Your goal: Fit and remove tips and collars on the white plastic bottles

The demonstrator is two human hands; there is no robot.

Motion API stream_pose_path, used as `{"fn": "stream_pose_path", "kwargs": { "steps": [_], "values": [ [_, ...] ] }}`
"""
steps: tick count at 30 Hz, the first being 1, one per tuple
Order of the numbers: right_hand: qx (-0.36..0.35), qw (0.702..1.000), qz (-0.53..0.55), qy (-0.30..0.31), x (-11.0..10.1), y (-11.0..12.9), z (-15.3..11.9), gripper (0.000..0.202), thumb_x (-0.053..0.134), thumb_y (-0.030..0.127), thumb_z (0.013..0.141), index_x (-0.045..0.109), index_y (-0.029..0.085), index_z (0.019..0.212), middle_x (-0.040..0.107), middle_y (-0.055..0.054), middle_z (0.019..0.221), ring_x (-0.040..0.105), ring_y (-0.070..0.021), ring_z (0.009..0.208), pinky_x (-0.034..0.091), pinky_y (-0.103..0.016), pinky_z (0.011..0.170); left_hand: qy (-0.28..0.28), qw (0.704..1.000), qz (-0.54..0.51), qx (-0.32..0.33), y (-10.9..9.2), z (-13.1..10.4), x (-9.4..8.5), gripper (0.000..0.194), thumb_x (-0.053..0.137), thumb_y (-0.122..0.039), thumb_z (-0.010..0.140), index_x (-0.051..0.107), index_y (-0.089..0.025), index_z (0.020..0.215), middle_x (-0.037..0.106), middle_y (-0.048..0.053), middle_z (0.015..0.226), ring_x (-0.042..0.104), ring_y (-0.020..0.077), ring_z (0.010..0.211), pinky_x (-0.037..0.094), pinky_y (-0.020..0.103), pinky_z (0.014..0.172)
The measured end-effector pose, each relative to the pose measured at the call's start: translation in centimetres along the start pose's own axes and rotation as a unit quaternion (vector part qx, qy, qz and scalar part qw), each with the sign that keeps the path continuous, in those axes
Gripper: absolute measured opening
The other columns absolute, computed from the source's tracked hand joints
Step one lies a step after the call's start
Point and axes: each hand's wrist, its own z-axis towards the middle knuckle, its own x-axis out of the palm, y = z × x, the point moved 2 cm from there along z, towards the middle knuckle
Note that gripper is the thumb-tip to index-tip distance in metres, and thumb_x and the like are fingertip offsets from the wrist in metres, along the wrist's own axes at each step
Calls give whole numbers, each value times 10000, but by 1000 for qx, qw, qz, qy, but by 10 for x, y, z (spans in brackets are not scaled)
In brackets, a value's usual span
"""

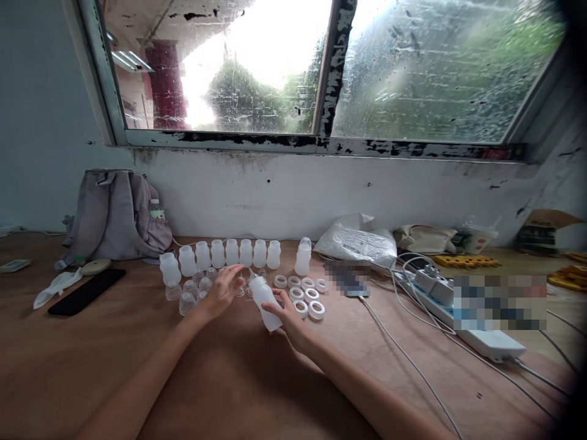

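Note:
My right hand (pixel 285 313) is wrapped round a white bottle (pixel 265 300), tilted with its top toward the upper left. Near that top, my left hand (pixel 225 287) hovers over clear caps, its fingers extended; whether it touches one is unclear. Several frosted bottles (pixel 232 252) stand in a row behind. Clear domed caps (pixel 188 302) lie in front of the row, some partly hidden by my left hand. Right of the held bottle are several white rings (pixel 316 310). One capped bottle (pixel 303 256) stands apart behind the rings.
A grey backpack (pixel 114 214) leans at the back left, with a black phone-like slab (pixel 87 292) before it. A silver bag (pixel 362 244) sits at the back right. White cables (pixel 398 348) run from a power strip (pixel 490 342) on the right across the table.

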Motion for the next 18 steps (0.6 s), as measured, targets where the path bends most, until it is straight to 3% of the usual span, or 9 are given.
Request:
{"fn": "stream_pose_path", "kwargs": {
  "steps": [4, 6, 9, 12, 15, 18],
  "values": [
    [15, 1000, 20, -7, -3, -2, 3, 402, 522, 328, 690, 343, 225, 1035, 542, -63, 928, 570, -158, 694, 450, -228, 461, -54, 956, 289, -6, 35, 5, -25, 295, 501, -372, 728, 602, -206, 951, 564, 112, 995, 397, 302, 1012, 211, 454, 900],
    [7, 999, 31, -9, -4, 0, 3, 392, 535, 327, 680, 360, 221, 1014, 530, -69, 946, 568, -163, 701, 453, -233, 461, -46, 933, 357, -20, 50, 3, -28, 249, 532, -359, 700, 618, -217, 886, 564, 113, 975, 405, 313, 988, 205, 478, 878],
    [-20, 999, 44, -6, -4, 3, 2, 363, 561, 350, 667, 412, 217, 971, 511, -67, 981, 560, -173, 734, 452, -227, 458, -36, 927, 373, -23, 57, 0, -26, 175, 550, -317, 682, 627, -236, 817, 549, 101, 1015, 405, 311, 991, 223, 475, 858],
    [-50, 997, 54, -18, -5, 4, 2, 330, 565, 368, 671, 466, 206, 942, 520, -56, 960, 551, -169, 730, 448, -221, 464, -95, 953, 286, -27, 46, 3, -27, 172, 563, -315, 671, 625, -227, 804, 557, 97, 1003, 414, 304, 986, 257, 444, 857],
    [-85, 992, 79, -55, -9, 6, 5, 318, 565, 364, 678, 500, 194, 939, 534, -46, 934, 544, -155, 701, 449, -228, 479, -151, 985, 51, -69, 31, 7, -28, 265, 539, -369, 698, 592, -208, 902, 588, 79, 933, 487, 251, 908, 354, 358, 796],
    [-108, 986, 104, -74, -13, 9, 7, 306, 575, 358, 671, 530, 185, 919, 544, -43, 919, 539, -153, 690, 446, -229, 472, -120, 961, -216, -124, 23, 10, -21, 328, 516, -386, 725, 549, -180, 979, 598, 59, 908, 542, 180, 805, 414, 268, 680]
  ]
}}
